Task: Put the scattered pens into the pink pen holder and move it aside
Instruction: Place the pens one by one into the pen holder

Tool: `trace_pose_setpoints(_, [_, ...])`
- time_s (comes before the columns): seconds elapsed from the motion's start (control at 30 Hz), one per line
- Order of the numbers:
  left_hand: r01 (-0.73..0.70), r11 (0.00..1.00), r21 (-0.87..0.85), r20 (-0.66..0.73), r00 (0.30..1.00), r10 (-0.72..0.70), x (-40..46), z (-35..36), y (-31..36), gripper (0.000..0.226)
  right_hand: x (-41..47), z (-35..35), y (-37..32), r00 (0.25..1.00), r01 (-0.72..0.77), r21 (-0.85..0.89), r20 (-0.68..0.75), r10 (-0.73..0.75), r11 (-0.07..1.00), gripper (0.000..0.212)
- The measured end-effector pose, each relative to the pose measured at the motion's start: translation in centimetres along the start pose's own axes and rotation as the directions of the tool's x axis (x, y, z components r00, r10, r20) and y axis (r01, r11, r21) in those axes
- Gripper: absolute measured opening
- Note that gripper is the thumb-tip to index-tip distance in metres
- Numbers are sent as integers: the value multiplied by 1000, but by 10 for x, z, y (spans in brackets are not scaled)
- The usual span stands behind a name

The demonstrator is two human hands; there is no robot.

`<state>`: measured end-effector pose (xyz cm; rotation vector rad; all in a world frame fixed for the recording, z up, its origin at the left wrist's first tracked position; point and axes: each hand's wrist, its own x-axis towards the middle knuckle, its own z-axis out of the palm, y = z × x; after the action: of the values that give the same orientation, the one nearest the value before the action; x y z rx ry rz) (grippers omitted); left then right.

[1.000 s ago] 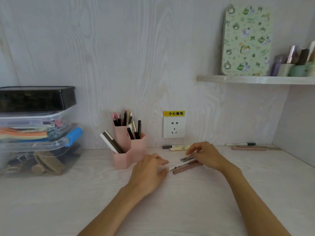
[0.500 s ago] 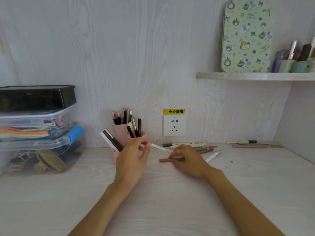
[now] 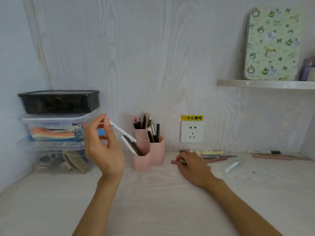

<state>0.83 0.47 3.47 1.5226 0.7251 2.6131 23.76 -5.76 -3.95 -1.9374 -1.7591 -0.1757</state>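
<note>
Head view: a pale wood-grain desk [image 3: 153,201] against a matching wall, seen from above the person's two bare forearms. The step in hand looks like loading pens into the pink pen holder [image 3: 150,155], which stands near the back of the desk, left of a white wall socket [image 3: 192,132], with several pens upright in it.

The left hand [image 3: 104,147] is raised just left of the holder. Its thumb and fingertips pinch the upper end of a white pen [image 3: 121,131], which slants down to the right, its lower tip over the holder's front compartment. The next move probably calls for lowering that tip into the compartment beside the white and brown pens leaning there, then letting go.

The right hand [image 3: 192,165] lies low on the desk, fingers curled over a brown pen [image 3: 175,161]; whether it grips the pen or only presses on it cannot be told. More scattered pens [image 3: 214,155] lie just beyond it, a white tube-like pen [image 3: 232,166] to its right, and two more pens [image 3: 272,155] well apart near the right wall. Much of the task remains.

Stacked plastic storage boxes [image 3: 54,130] stand at the left.
</note>
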Motion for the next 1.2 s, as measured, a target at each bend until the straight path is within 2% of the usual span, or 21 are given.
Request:
trace_pose_setpoints(0.1, [-22, 988, 153, 157, 988, -2, -7, -4, -11, 25, 0, 1, 1, 1000, -6, 18, 5, 6, 1000, 18])
trace_pose_setpoints(0.2, [3, 946, 323, 329, 937, -115, -18, -6, -15, 29, -1, 1, 0, 1000, 1, 37, 1, -1, 999, 18])
trace_pose_setpoints(0.33, [16, 897, 441, 431, 874, -227, -26, -4, -21, 20, -3, 2, -2, 999, 12, -20, -32, -13, 1000, 19])
trace_pose_setpoints(0.4, [-1, 874, 485, 457, 853, -253, -27, -2, -25, 22, -3, 2, -2, 998, 16, -32, -61, -18, 999, 19])
trace_pose_setpoints(0.5, [-151, 767, 623, 563, 767, -307, -28, -1, -31, 40, -5, -1, -1, 995, 25, -37, -93, -29, 999, 18])
trace_pose_setpoints(0.6, [-183, 714, 676, 612, 679, -406, -31, -1, -36, 52, -6, -3, -3, 992, 45, -68, -111, -53, 997, 20])
trace_pose_setpoints(0.67, [-163, 741, 651, 610, 693, -383, -37, -3, -34, 57, -5, -6, -4, 991, 75, -115, -106, -88, 991, 22])
trace_pose_setpoints(0.73, [-38, 793, 608, 535, 758, -374, -43, -4, -29, 61, -4, -14, -5, 986, 102, -109, -123, -115, 989, 20])
trace_pose_setpoints(0.77, [60, 812, 581, 479, 782, -400, -45, -4, -27, 61, -3, -19, -6, 980, 98, -61, -168, -107, 993, 18])
trace_pose_setpoints(0.83, [257, 800, 542, 409, 751, -518, -51, -5, -25, 60, -1, -31, -10, 946, 40, 184, -323, 22, 982, 12])
trace_pose_setpoints(0.9, [340, 763, 549, 424, 673, -606, -58, -5, -24, 60, 4, -45, -17, 873, 31, 520, -430, 230, 854, 5])
trace_pose_setpoints(0.97, [345, 753, 560, 448, 639, -626, -61, -4, -25, 60, 14, -58, -27, 819, 93, 696, -460, 344, 712, 6])
trace_pose_setpoints(1.07, [375, 737, 563, 432, 626, -649, -62, -2, -26, 59, 29, -71, -47, 806, 200, 770, -481, 345, 606, 10])
trace_pose_setpoints(1.13, [392, 725, 566, 422, 618, -663, -62, -2, -27, 58, 39, -71, -60, 811, 219, 766, -487, 324, 605, 16])
trace_pose_setpoints(1.2, [405, 724, 558, 424, 611, -669, -62, -2, -27, 57, 50, -66, -73, 819, 203, 725, -494, 292, 657, 23])
